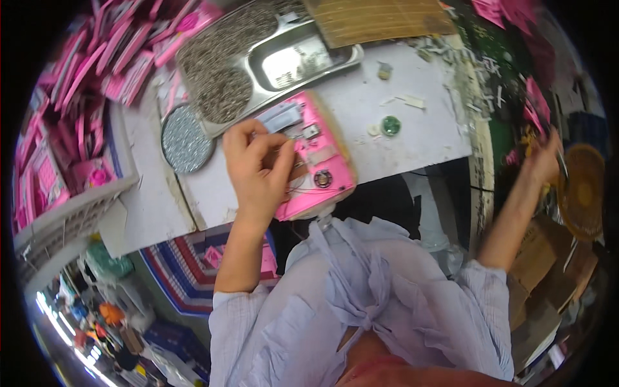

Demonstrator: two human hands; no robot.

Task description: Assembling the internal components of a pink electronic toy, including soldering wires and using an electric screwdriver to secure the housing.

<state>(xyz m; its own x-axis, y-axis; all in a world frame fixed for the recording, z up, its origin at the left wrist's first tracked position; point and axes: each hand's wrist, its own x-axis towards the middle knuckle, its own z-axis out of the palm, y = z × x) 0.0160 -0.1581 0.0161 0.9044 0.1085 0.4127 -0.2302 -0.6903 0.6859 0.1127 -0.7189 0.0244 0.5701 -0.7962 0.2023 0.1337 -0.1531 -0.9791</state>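
A pink plastic toy casing (345, 173) lies at the table's near edge. Fitted inside it are a grey rectangular part (282, 118), a small metal-looking square part (311, 131) and a round black part like a small speaker (323, 178), with thin wires around them. My left hand (255, 164) is over the casing's left side, fingers curled and tips pinched together near the wires; what they hold is hidden. My right hand (545, 160) reaches far right, beside a pink piece (535, 106) and a dark, thin object. Its fingers are blurred, so its grip does not show.
A metal tray (354, 57) holds many small screws, beside a round dish of silvery bits (187, 139). A brown board (380, 22) overlaps the tray. A green round piece (391, 126) lies on the white table. Pink casings (122, 58) pile up left; an orange-brown basket (582, 193) stands right.
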